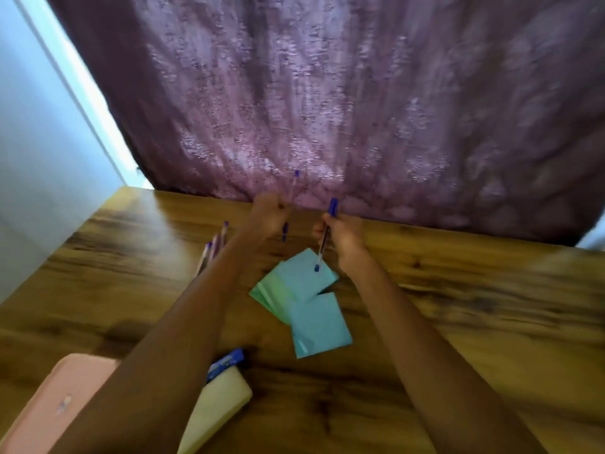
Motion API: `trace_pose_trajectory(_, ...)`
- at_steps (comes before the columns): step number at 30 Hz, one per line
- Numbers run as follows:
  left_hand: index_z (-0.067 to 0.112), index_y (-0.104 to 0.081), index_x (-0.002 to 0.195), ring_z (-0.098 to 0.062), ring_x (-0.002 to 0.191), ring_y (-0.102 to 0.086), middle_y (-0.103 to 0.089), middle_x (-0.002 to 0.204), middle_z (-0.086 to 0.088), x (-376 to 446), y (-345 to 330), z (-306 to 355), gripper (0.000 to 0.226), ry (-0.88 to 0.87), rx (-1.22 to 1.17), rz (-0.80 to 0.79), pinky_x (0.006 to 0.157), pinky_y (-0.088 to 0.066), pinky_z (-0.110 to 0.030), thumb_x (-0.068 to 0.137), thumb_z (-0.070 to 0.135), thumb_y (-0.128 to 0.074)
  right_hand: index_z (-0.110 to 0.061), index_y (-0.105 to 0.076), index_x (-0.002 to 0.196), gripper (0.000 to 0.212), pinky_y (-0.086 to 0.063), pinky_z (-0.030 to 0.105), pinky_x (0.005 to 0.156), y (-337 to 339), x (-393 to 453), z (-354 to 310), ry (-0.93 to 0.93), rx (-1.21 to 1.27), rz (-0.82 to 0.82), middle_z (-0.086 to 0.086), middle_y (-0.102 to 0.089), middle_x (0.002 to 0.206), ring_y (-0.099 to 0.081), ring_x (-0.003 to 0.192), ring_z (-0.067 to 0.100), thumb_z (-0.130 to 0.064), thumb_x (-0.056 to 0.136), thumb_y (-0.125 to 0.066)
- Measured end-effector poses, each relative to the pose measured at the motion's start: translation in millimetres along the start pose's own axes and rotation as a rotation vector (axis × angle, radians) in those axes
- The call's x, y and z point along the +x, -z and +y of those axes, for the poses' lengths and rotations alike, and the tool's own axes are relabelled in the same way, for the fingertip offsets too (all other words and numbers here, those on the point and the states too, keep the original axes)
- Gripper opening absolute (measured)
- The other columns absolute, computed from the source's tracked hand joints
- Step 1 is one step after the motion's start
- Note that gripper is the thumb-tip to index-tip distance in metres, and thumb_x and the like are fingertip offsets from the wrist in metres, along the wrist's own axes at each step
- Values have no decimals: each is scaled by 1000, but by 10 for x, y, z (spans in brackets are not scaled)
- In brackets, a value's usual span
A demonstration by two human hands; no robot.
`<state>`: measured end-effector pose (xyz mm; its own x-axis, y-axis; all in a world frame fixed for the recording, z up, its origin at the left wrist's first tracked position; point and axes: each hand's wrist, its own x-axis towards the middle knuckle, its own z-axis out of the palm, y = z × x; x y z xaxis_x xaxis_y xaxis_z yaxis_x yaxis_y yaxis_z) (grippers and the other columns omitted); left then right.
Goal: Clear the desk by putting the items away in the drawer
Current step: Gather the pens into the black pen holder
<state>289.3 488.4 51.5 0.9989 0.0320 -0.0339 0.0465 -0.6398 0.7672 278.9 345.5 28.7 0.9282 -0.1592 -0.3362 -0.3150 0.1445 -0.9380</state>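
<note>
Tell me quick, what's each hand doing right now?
Left hand: closed on a blue-capped pen, held near the desk's far edge.
Right hand: closed on another blue pen, above the sticky notes.

notes point(304, 283) mid-desk point(458, 306) — pens point(212, 250) left | pouch point(216, 407) nearer

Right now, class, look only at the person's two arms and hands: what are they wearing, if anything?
Both arms are bare from the bottom edge of the picture up to the hands: no sleeves show. The left hand and the right hand wear no gloves. No watch, bracelet or ring can be made out, though the picture is blurred, so small things might be missed.
</note>
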Motion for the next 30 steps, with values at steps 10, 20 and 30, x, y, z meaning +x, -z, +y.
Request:
trace_pose_trajectory(10, 17, -43, 71, -8, 50, -50, -49, 65, -4, -409, -2386, 2361, 34, -293, -445, -389, 43, -43, -15, 88, -12, -48, -19, -43, 62, 30, -47, 37, 66, 2958, -348, -779, 423, -330, 715, 6, -57, 67, -54, 65, 22, -11, 88, -57)
trace_pose_trajectory(20, 8, -52, 80, -25, 72, -61, -59, 71, -8, -1113, -3996, 3548, 13, -510, -309, -340, 69, -50, -34, 85, -1, -61, -14, -57, 83, 9, -53, 27, 69, 4862, -808, -847, 441, -354, 965, 4, -68, 78, -64, 68, 20, -13, 92, -56)
trace_pose_trajectory(30, 5, -70, 74, -29, 80, -68, -72, 80, -14, -1242, -4322, 3377, 10, -402, 38, -424, 73, -55, -42, 66, 0, -73, -11, -74, 90, 16, -56, 43, 81, 5138, -751, -529, 194, -543, 773, 9, -74, 90, -69, 84, 25, -16, 76, -77)
